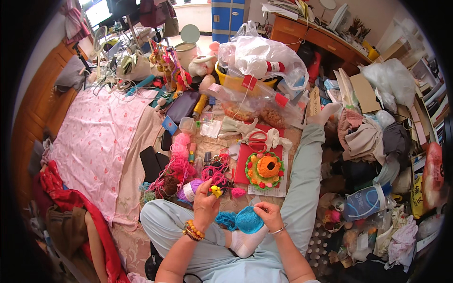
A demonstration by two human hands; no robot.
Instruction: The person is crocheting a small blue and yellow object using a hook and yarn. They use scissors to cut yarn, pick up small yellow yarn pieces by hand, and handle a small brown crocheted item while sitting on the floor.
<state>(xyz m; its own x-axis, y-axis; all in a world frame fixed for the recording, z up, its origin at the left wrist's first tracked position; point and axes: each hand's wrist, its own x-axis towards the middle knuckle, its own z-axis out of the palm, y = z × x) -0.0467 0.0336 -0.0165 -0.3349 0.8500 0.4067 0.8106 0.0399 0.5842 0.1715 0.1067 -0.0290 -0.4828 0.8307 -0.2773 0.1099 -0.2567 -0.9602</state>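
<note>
My left hand (205, 207) is raised over my lap and pinches a small yellow figure (216, 191) with a dark spot between thumb and fingertips. To its right, my right hand (269, 216) is closed on the edge of a round blue crocheted piece (247, 220). Loose blue yarn (227, 220) trails beside that piece, above my foot (245, 241). Beyond my hands, an orange crocheted piece (268, 166) with a green, red-dotted rim lies on a red book (242, 160). Next to my left hand rests a purple yarn ball (189, 189).
Pink yarn (179, 167) and brown yarn (166, 187) lie tangled ahead on the left. Red-handled scissors (257, 140) lie beyond the orange piece. A dark phone (152, 164) is on the bedding, near a pink sheet (101, 146). Plastic bags and a yellow basket (221, 75) stand farther back.
</note>
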